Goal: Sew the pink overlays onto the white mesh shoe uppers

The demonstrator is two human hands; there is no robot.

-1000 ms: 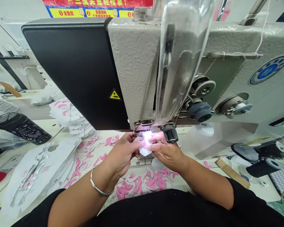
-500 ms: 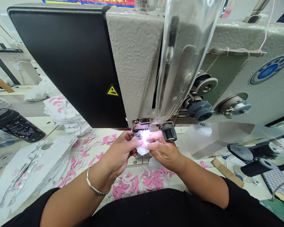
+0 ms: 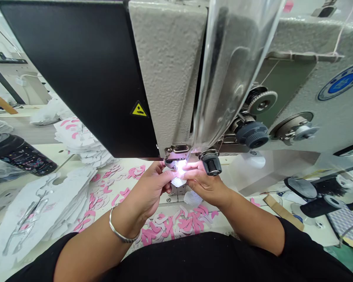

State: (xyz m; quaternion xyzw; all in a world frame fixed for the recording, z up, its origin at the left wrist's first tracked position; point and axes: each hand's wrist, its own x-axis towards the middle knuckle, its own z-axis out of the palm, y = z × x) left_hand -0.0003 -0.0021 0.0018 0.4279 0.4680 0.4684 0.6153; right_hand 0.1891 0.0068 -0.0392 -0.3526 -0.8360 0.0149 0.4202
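Observation:
A small white textured fabric piece lies under the lit needle area of the sewing machine. My left hand grips its left edge, thumb on top and fingers curled beneath. From the other side my right hand pinches the same piece close to the needle, its fingertips partly washed out by the lamp. The needle and presser foot are mostly lost in the glare. Below my right hand, another white textured piece hangs or lies on the machine bed; which, I cannot tell.
Pink and white curved cut pieces are scattered in front of the machine and to its left. Stacked white fabric panels lie at left, beside a black bottle. A black thread spool and a cardboard strip are at right.
The held fabric piece has moved slightly farther in under the needle, so less of it shows toward me. More of the second white piece is visible. My view has shifted closer to the machine.

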